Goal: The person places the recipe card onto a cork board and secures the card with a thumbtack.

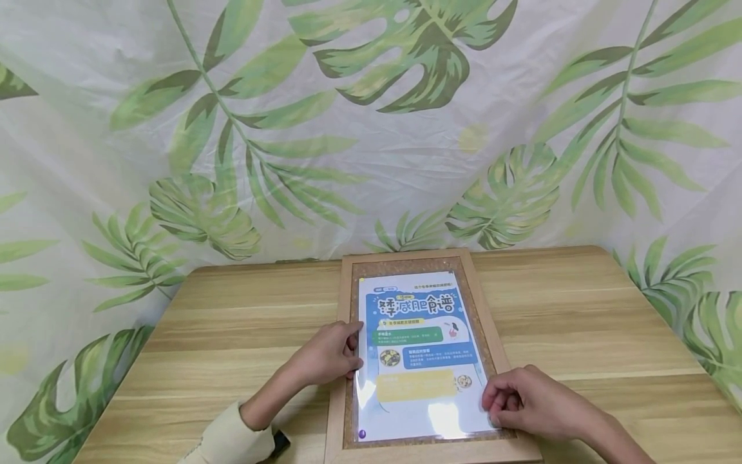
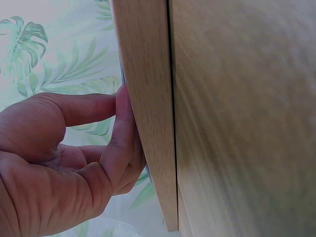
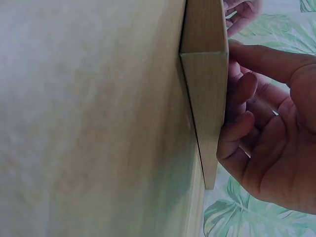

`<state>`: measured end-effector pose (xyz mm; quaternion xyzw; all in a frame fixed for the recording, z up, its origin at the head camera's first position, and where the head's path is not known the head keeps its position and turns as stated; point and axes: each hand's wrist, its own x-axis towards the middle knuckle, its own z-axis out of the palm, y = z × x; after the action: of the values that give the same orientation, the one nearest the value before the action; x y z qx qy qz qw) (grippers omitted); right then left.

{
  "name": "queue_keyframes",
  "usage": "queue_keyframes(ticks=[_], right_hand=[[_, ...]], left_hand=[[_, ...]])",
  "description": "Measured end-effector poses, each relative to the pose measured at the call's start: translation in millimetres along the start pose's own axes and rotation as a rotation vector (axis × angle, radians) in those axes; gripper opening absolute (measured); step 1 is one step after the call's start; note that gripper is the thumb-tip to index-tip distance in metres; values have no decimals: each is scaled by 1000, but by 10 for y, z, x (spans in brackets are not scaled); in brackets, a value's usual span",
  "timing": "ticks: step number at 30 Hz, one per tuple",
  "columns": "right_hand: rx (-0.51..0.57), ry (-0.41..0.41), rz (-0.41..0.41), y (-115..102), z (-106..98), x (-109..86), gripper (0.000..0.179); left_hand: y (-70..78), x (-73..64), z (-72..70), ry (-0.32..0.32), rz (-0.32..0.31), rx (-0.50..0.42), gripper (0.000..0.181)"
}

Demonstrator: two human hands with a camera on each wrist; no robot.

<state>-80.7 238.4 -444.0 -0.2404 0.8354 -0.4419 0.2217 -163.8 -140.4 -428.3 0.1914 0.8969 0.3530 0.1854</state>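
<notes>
A printed poster (image 1: 417, 351) under shiny clear film lies on a wood-framed cork board (image 1: 344, 303) on the table. My left hand (image 1: 327, 351) is at the poster's left edge, its fingers bent and its thumb and fingertip gripping there. In the left wrist view, the left hand (image 2: 64, 148) meets the side of the frame. My right hand (image 1: 536, 403) grips at the lower right corner, thumb and bent fingers around the edge. Whether a pin sits under it is hidden. A purple pin (image 1: 362, 434) is in the lower left corner, a yellow pin (image 1: 362, 280) in the upper left.
The wooden table (image 1: 249, 322) extends to both sides of the board. A small black object (image 1: 281, 444) lies partly under the left sleeve (image 1: 234, 438). Behind the table hangs a leaf-patterned cloth (image 1: 400, 161).
</notes>
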Motion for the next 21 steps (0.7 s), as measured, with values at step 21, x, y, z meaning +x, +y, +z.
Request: queue_keyframes(ticks=[21], right_hand=[[-26,10,-54,63,-44,3,6]], left_hand=[[3,3,17,-2,-15,-22,73]])
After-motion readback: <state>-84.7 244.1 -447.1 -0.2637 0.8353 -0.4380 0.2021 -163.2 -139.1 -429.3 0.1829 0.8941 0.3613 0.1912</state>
